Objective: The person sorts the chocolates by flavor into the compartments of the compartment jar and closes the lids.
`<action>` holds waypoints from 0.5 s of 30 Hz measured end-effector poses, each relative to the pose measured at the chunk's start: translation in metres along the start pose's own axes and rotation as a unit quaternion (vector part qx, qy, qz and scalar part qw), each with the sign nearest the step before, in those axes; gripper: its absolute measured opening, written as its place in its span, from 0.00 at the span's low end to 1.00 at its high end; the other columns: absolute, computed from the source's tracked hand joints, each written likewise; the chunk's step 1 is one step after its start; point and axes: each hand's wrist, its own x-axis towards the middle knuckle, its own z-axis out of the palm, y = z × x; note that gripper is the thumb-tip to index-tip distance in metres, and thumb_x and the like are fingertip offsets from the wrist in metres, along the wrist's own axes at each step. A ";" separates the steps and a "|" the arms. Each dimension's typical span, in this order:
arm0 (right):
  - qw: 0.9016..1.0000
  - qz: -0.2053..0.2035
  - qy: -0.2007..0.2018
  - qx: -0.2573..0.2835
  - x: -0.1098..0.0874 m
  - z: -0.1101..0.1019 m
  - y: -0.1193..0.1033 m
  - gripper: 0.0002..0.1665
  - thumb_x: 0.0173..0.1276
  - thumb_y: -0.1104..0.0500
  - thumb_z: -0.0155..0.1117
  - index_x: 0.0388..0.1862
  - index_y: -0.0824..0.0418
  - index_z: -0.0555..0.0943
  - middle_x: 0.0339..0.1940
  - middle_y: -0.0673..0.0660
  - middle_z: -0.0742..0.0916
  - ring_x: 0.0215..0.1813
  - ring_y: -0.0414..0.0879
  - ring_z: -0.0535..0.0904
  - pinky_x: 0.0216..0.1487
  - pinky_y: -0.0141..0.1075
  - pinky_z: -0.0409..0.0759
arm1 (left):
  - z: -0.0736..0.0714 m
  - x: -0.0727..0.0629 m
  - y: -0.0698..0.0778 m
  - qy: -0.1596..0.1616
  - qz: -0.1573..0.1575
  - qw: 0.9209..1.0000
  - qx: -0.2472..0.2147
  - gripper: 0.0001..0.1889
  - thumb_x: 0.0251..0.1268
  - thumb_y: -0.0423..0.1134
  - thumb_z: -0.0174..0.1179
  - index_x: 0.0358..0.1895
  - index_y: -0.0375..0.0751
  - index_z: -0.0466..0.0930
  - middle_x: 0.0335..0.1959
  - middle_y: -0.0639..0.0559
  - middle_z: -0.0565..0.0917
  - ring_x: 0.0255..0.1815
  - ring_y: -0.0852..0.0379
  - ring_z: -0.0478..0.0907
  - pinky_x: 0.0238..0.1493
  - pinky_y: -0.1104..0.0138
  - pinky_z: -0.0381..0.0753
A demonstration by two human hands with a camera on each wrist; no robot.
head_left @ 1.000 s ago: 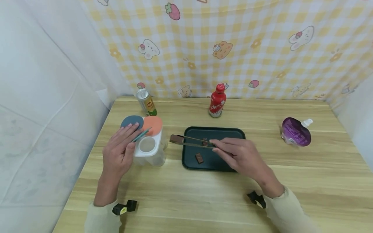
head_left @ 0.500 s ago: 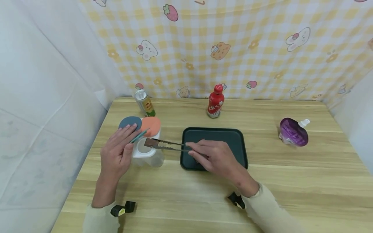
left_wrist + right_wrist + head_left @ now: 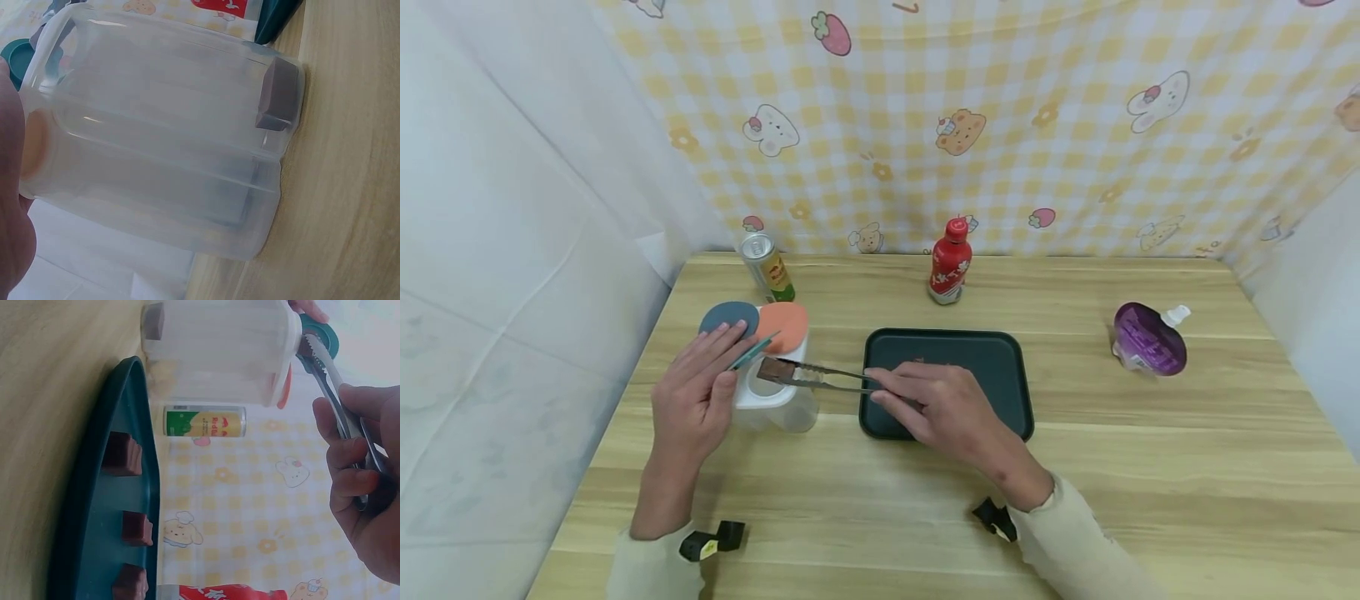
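My right hand (image 3: 936, 408) grips metal tongs (image 3: 835, 377), whose tips pinch a brown chocolate piece (image 3: 777, 370) over the uncovered round opening of a clear plastic container (image 3: 793, 410). Flat on the container's blue lid (image 3: 730, 317) rests my left hand (image 3: 692, 404), fingers fairly straight. Beside those fingers a teal lid (image 3: 752, 352) stands tilted up; an orange lid (image 3: 784, 327) lies closed. Through the container wall, the left wrist view shows another chocolate piece (image 3: 278, 94) at the bottom. Several chocolates (image 3: 123, 453) sit on a dark green tray (image 3: 94, 519), mostly hidden by my right hand in the head view.
Behind the container stands a drink can (image 3: 769, 267). A red bottle (image 3: 951, 262) is at the table's back, beyond the tray. Far right lies a purple spouted pouch (image 3: 1150, 337). A checked curtain (image 3: 880, 125) hangs along the back edge.
My right hand has moved left, carrying the chocolate in the tongs from beside the tray to above the container's opening. The left hand stays on the lid. The head view shifts slightly.
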 end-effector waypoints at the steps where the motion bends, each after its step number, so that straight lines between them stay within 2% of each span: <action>1: 1.000 0.001 -0.001 -0.001 0.001 0.000 -0.001 0.20 0.69 0.59 0.73 0.59 0.63 0.87 0.39 0.51 0.91 0.27 0.34 0.77 0.27 0.23 0.74 | 0.000 0.000 0.000 0.001 0.000 1.000 0.000 0.30 0.84 0.57 0.44 0.54 0.36 0.89 0.58 0.45 0.86 0.62 0.43 0.81 0.72 0.54 0.69; 9: 1.000 0.015 -0.026 -0.004 0.003 -0.002 -0.004 0.22 0.71 0.57 0.72 0.62 0.61 0.85 0.40 0.52 0.91 0.27 0.34 0.76 0.26 0.23 0.72 | 0.001 0.000 -0.001 0.006 0.003 1.000 0.002 0.31 0.84 0.58 0.44 0.53 0.35 0.89 0.57 0.44 0.86 0.61 0.43 0.81 0.72 0.55 0.70; 15: 0.999 0.018 -0.032 -0.008 0.002 -0.004 -0.004 0.21 0.72 0.57 0.71 0.62 0.60 0.85 0.40 0.51 0.91 0.30 0.34 0.78 0.28 0.24 0.74 | 0.001 0.001 -0.001 0.010 0.005 1.000 0.004 0.32 0.84 0.58 0.43 0.52 0.34 0.89 0.56 0.43 0.86 0.61 0.42 0.82 0.71 0.56 0.70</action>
